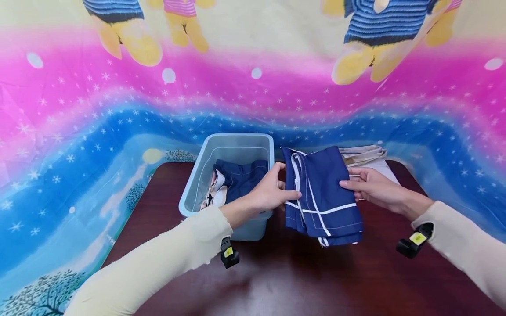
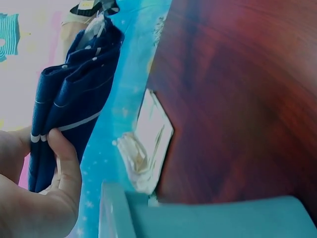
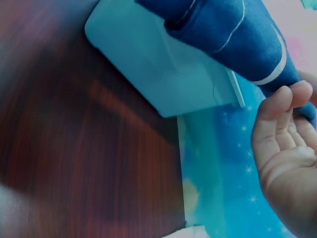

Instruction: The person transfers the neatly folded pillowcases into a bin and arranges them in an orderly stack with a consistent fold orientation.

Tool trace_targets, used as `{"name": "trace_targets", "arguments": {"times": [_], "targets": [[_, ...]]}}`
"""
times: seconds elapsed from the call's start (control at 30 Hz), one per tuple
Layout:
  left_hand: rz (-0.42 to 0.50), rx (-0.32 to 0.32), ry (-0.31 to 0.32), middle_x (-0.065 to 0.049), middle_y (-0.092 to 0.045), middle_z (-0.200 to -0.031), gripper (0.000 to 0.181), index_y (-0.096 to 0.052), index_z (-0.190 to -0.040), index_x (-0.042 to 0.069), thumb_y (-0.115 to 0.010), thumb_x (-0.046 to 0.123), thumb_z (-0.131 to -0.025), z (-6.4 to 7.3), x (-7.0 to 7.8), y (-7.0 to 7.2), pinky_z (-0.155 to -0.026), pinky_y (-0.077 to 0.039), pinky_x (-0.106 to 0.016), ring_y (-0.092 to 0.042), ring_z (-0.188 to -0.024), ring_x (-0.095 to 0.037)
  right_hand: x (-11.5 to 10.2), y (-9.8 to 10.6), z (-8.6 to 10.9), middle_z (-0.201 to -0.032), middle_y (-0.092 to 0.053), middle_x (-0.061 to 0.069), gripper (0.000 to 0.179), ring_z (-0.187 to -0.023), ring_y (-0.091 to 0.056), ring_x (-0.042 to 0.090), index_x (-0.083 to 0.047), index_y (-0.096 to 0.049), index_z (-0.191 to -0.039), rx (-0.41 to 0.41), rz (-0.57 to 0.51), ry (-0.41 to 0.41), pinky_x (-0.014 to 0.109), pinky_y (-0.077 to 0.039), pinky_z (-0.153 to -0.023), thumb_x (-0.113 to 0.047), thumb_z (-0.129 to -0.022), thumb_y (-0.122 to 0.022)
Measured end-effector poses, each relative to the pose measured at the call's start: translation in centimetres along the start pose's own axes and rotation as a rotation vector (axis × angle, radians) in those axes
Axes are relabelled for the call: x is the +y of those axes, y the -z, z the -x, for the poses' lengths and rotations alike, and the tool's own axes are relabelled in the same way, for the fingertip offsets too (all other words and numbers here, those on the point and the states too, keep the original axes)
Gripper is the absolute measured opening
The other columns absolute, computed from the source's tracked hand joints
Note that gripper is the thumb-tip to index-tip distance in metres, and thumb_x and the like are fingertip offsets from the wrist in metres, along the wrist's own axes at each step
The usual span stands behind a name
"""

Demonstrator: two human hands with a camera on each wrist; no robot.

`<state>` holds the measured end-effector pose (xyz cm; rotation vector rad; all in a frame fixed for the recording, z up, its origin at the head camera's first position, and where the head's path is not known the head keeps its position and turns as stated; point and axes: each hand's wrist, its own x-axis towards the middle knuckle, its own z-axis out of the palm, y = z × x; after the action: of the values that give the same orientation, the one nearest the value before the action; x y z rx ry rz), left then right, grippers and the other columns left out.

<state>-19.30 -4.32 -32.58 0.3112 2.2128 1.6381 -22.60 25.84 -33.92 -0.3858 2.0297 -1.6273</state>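
A folded navy cloth garment [image 1: 324, 188] with white stripes hangs between both hands above the table, right of the bin. My left hand [image 1: 270, 191] pinches its left edge, the thumb lying on the front face. On the opposite edge, my right hand [image 1: 369, 188] grips it with the thumb in front and the fingers behind. The left wrist view shows the garment [image 2: 74, 104] edge-on in several layers beside the left hand [image 2: 44, 198]. In the right wrist view, the right hand's fingertips [image 3: 277, 101] press on its lower corner.
A blue-grey plastic bin [image 1: 227, 140] stands left of the garment, holding dark blue cloth [image 1: 247, 180] and a patterned light piece [image 1: 216, 191]. Behind the right hand lies a folded beige and white cloth [image 1: 367, 153] on the dark wooden table [image 1: 253, 281]. A printed curtain [image 1: 253, 92] hangs behind.
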Motion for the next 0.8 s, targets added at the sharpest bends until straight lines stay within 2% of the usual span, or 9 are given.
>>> {"name": "trace_targets", "arguments": {"times": [0.13, 0.2, 0.37, 0.53, 0.8], "targets": [[-0.032, -0.014, 0.007, -0.012, -0.074, -0.094, 0.077, -0.026, -0.152, 0.018, -0.074, 0.016, -0.092, 0.5, -0.3, 1.4, -0.059, -0.057, -0.034, -0.068, -0.071, -0.017, -0.4, -1.0, -0.6, -0.113, -0.077, -0.007, 0.062, -0.101, -0.075, 0.014, 0.01, -0.019, -0.155, -0.002, -0.028, 0.009, 0.03, -0.06, -0.088, -0.012, -0.106, -0.051], [-0.036, -0.021, 0.015, -0.011, -0.074, -0.092, 0.078, -0.025, -0.153, 0.018, -0.074, 0.016, -0.092, 0.7, -0.4, 2.0, -0.06, -0.057, -0.034, -0.067, -0.071, -0.017, -0.5, -1.5, -0.9, -0.11, -0.077, -0.007, 0.065, -0.099, -0.075, 0.013, 0.011, -0.017, -0.155, -0.001, -0.035, 0.01, 0.028, -0.06, -0.088, -0.013, -0.106, -0.052], [-0.012, -0.037, 0.017, -0.013, -0.075, -0.096, 0.077, -0.024, -0.152, 0.018, -0.073, 0.014, -0.093, 1.0, -0.7, 3.4, -0.063, -0.056, -0.036, -0.068, -0.073, -0.016, -1.0, -2.5, -1.5, -0.106, -0.078, -0.008, 0.064, -0.096, -0.075, 0.01, 0.011, -0.023, -0.154, 0.025, -0.022, 0.002, 0.026, -0.059, -0.087, -0.017, -0.105, -0.054], [0.0, -0.053, 0.014, -0.015, -0.076, -0.105, 0.068, -0.029, -0.147, 0.019, -0.071, 0.013, -0.094, 1.2, -1.0, 4.5, -0.064, -0.056, -0.035, -0.071, -0.078, -0.016, -1.1, -3.3, -2.2, -0.099, -0.078, -0.009, 0.066, -0.079, -0.071, 0.005, 0.006, -0.024, -0.155, 0.071, 0.001, -0.017, 0.023, -0.058, -0.078, -0.02, -0.105, -0.056], [-0.014, -0.061, 0.017, -0.017, -0.075, -0.11, 0.067, -0.029, -0.147, 0.017, -0.07, 0.013, -0.095, 1.5, -1.2, 6.0, -0.066, -0.056, -0.037, -0.072, -0.078, -0.017, -1.4, -4.3, -3.3, -0.104, -0.078, -0.009, 0.062, -0.086, -0.075, 0.008, 0.003, -0.03, -0.154, 0.066, -0.052, 0.008, 0.023, -0.059, -0.077, -0.021, -0.104, -0.058]]}}
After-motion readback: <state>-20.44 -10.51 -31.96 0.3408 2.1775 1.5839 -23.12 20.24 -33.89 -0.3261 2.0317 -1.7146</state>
